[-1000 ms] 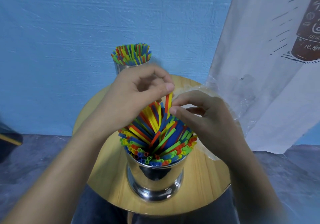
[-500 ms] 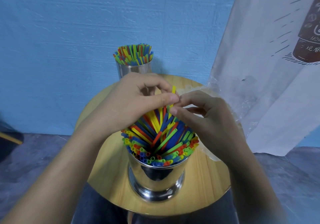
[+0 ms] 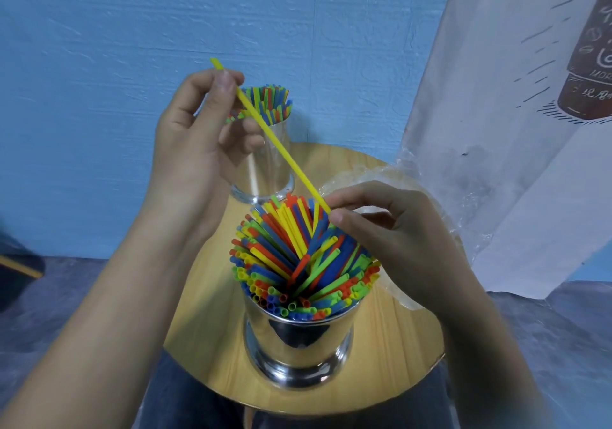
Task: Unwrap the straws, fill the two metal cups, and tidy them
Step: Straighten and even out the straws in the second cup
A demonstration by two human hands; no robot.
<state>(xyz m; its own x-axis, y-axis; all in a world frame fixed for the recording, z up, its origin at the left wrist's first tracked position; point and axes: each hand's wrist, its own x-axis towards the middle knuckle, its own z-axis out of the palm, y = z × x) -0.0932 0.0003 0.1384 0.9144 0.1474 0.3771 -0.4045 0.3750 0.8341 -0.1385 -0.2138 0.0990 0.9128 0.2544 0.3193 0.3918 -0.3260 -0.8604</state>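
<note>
A shiny metal cup (image 3: pixel 299 342) stands near the front of the round wooden table (image 3: pixel 397 345), packed with red, yellow, green and blue straws (image 3: pixel 298 259) that fan out. My left hand (image 3: pixel 198 143) is raised above the table and pinches a single yellow straw (image 3: pixel 275 140) near its top end. The straw slants down to the near cup, where my right hand (image 3: pixel 397 239) pinches its lower end between thumb and forefinger. A second metal cup (image 3: pixel 268 163), also full of coloured straws, stands at the back, partly hidden by my left hand.
Crumpled clear plastic wrap (image 3: pixel 414 180) lies on the table's right side behind my right hand. A white printed sheet (image 3: pixel 513 130) hangs at the right. A blue wall (image 3: pixel 99 64) rises right behind the table. A dark object (image 3: pixel 16 263) sits at the left edge.
My left hand has risen up and to the left, drawing the yellow straw almost fully out of the near cup's bundle. My right hand stayed at the cup, holding the straw's lower end.
</note>
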